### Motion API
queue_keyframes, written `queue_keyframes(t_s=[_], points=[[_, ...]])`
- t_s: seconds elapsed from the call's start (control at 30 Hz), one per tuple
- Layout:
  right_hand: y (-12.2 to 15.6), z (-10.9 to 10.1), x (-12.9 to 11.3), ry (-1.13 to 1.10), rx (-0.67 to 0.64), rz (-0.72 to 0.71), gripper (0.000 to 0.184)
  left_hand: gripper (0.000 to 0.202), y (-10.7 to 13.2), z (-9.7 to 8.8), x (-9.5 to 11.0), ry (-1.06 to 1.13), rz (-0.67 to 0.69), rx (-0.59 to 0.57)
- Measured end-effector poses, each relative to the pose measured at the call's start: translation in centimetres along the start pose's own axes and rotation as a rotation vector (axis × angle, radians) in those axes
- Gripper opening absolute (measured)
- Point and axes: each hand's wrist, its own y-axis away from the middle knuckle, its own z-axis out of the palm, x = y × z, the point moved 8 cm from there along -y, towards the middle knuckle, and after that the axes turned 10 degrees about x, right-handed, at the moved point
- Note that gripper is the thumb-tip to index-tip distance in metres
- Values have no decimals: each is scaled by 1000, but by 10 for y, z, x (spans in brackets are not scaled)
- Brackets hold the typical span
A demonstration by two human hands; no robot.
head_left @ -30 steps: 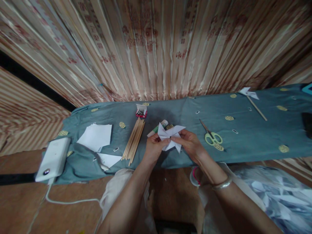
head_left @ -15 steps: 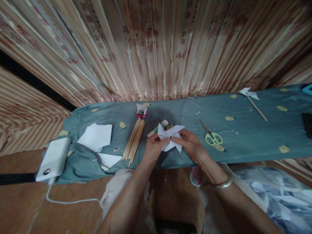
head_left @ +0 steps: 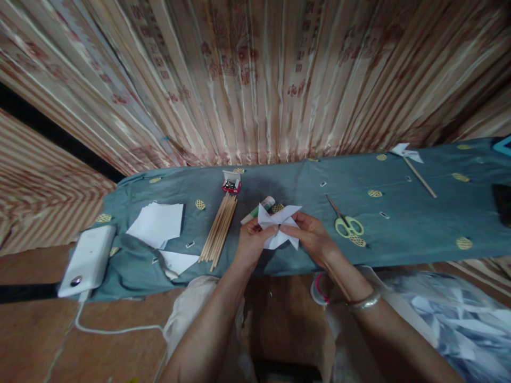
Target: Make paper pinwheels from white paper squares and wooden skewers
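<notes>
A white folded paper pinwheel (head_left: 281,215) is held between both hands above the near edge of the cloth-covered table. My left hand (head_left: 252,239) grips its left side, thumb pressed near the centre. From the right, my right hand (head_left: 313,236) pinches it, with that thumb also at the middle, where a small dark spot shows between the thumb tips. Behind the pinwheel lies a green and white tube (head_left: 259,209), partly covered. Fingers under the paper are hidden.
Wooden sticks (head_left: 219,231) lie left of my hands, below a small open box (head_left: 231,182) of shiny metal pieces. White paper sheets (head_left: 157,224) and a white power bank (head_left: 88,260) are farther left. Rightward are green-handled scissors (head_left: 348,226) and a pinwheel on a stick (head_left: 417,173).
Both hands keep their hold on the pinwheel, which has shifted only slightly. My thumbs now cover more of the dark spot at its centre.
</notes>
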Motion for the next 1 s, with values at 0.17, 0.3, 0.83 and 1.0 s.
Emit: queue_keyframes(t_s=[0.17,0.3,0.83,1.0], points=[[0,0,1,-6,18,5,37,32,1,2,1,8,3,-18],[0,0,1,-16,42,9,38,31,1,1,0,-8,9,-13],[0,4,2,65,-51,9,30,33,3,-4,3,2,74,13],[-1,8,-2,64,-93,-15,30,37,2,-13,10,-35,135,29]])
